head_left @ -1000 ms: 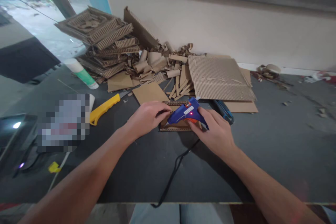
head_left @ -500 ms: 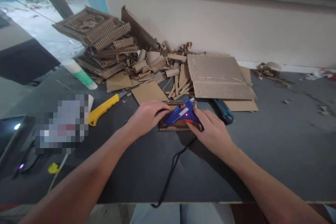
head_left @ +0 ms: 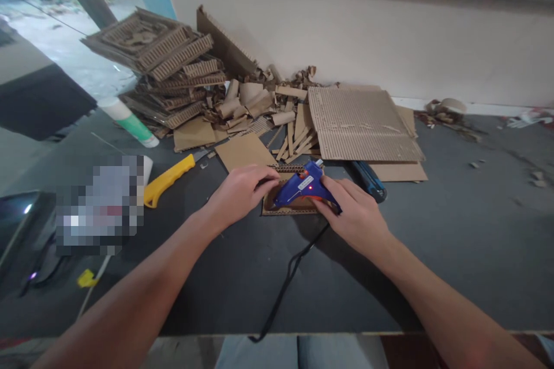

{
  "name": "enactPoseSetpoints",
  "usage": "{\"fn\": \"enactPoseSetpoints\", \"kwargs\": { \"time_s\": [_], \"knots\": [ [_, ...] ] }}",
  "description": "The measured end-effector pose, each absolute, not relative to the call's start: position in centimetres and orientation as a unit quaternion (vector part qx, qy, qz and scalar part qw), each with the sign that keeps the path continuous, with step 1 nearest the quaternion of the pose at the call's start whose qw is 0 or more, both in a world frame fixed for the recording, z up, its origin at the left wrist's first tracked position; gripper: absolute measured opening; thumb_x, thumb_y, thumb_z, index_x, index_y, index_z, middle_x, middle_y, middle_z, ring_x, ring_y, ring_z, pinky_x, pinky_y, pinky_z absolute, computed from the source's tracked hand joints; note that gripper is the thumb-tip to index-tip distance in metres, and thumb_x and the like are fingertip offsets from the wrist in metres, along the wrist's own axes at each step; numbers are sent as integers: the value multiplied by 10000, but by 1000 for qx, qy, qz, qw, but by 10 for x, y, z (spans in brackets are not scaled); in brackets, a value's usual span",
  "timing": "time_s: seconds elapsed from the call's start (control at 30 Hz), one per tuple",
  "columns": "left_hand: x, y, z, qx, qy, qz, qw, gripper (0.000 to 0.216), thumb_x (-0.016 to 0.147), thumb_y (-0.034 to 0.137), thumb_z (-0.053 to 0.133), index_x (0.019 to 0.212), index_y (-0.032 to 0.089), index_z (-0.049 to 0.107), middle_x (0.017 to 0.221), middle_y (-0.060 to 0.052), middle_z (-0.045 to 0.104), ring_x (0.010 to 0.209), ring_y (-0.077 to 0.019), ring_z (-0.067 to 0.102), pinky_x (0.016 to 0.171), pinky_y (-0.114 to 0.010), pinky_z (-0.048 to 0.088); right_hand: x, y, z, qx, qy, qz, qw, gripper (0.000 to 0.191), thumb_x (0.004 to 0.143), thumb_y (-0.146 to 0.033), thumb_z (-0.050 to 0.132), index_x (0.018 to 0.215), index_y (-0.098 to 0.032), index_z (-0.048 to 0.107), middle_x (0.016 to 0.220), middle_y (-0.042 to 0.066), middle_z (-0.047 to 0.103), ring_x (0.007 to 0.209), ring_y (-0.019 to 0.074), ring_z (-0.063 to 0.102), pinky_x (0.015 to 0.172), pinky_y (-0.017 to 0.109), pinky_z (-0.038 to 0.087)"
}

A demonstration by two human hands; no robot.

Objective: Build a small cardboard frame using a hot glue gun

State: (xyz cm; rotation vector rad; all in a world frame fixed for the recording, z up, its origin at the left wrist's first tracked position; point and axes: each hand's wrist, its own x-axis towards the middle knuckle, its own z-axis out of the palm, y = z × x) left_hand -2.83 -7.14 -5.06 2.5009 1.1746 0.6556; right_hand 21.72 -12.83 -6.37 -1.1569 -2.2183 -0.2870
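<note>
My right hand grips a blue glue gun with an orange trigger and a lit red lamp, its nozzle pointing left and down onto a small cardboard frame lying on the dark table. My left hand is closed over the left edge of that frame, fingers pressed on it beside the nozzle. The gun's black cord trails toward the table's near edge.
A yellow-handled knife lies left of my hands, a blue-handled tool right of them. Cardboard sheets, strips and rolls pile up behind, with a large corrugated sheet. A green-and-white tube lies at the left.
Both hands and the glue gun have stayed on the cardboard frame; the gun shifted very slightly left. The view itself drifted a little.
</note>
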Motion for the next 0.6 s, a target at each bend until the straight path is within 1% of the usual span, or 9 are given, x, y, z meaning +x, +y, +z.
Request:
{"fn": "enactPoseSetpoints", "kwargs": {
  "time_s": [0.33,0.6],
  "knots": [
    [-30,-69,-56,870,401,252,135,157,950,270,565,995,196,696,947,-37,753,856,-178,701,761,-272,506,224,-129,-59,-429,-840,-141,302,245,920,-187,598,1142,-87,573,906,121,696,815,222,658,764,334,559],
    [-30,-69,-56,869,402,256,137,145,944,263,575,984,200,699,931,-31,752,827,-169,698,764,-267,508,230,-129,-53,-428,-835,-142,314,229,916,-192,609,1127,-107,580,907,108,705,817,205,670,776,314,564]
  ]
}}
